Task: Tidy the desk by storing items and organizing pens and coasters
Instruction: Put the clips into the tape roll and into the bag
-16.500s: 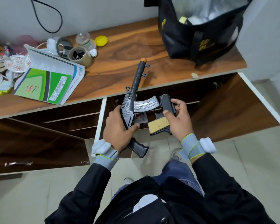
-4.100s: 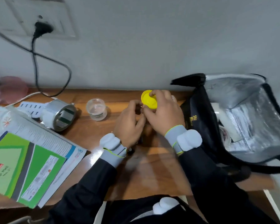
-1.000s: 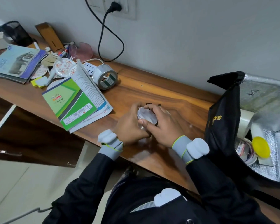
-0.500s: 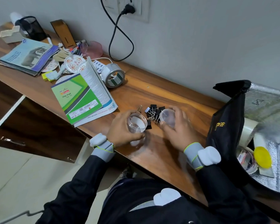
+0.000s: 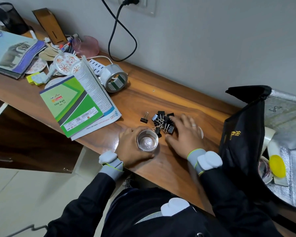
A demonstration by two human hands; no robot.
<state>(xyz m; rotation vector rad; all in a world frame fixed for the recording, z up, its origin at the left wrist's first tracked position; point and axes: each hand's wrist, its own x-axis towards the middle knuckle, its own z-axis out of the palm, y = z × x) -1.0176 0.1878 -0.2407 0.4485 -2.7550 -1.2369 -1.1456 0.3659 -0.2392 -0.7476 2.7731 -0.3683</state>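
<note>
My left hand (image 5: 132,145) grips a small clear round container (image 5: 147,141), held upright at the desk's front edge. Just beyond it lies a loose pile of black binder clips (image 5: 162,122) on the wooden desk (image 5: 152,100). My right hand (image 5: 184,134) rests flat beside the pile, fingers spread and reaching into the clips. The container's clear lid (image 5: 201,132) peeks out from under that hand. One clip (image 5: 144,117) lies apart at the left.
A green slip pad (image 5: 72,105) on an open booklet and a silver tape roll (image 5: 114,79) lie left. Coasters (image 5: 65,64), pens (image 5: 67,46), a pink cup and a magazine (image 5: 12,52) clutter the far left. An open black insulated bag (image 5: 243,142) stands right.
The right hand has put the lid down on the desk and spread over the binder clips. The left hand has drawn the open container nearer the desk's front edge.
</note>
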